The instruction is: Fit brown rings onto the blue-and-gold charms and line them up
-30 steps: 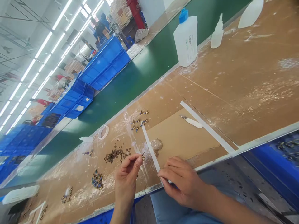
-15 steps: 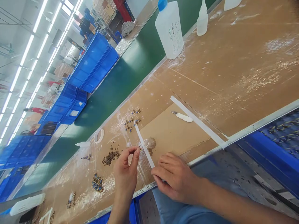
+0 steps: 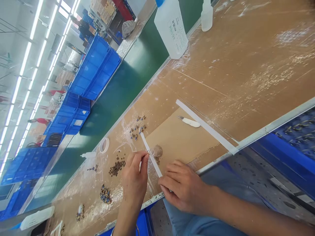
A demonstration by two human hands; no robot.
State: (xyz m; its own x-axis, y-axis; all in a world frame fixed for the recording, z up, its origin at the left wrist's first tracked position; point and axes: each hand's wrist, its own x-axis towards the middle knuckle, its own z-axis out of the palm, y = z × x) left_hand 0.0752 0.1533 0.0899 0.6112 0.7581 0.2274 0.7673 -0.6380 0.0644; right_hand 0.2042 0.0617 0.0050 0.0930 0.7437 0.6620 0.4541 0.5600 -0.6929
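My left hand point(image 3: 135, 173) is closed in a pinch, its fingertips right beside a small clear cup point(image 3: 157, 151) that stands by a white tape strip point(image 3: 154, 164). Whatever lies between those fingertips is too small to name. Curled fingers on my right hand point(image 3: 183, 185) rest at the table's front edge, by the near end of the strip; their inside is hidden. Left of my left hand is a pile of small brown beads point(image 3: 116, 167). Several small blue-and-gold pieces point(image 3: 137, 127) stand beyond the strip's far end.
A white-handled knife point(image 3: 190, 122) lies on the cardboard sheet, near a second tape strip point(image 3: 206, 127). A large white bottle point(image 3: 172, 31) and a dropper bottle point(image 3: 206, 16) stand at the back. A tape roll point(image 3: 104, 145) and another blue-and-gold pile point(image 3: 105, 194) lie to the left.
My left hand's pinched fingertips have moved right, from left of the tape strip to beside the clear cup. My right hand has stayed at the table edge. The view has shifted slightly.
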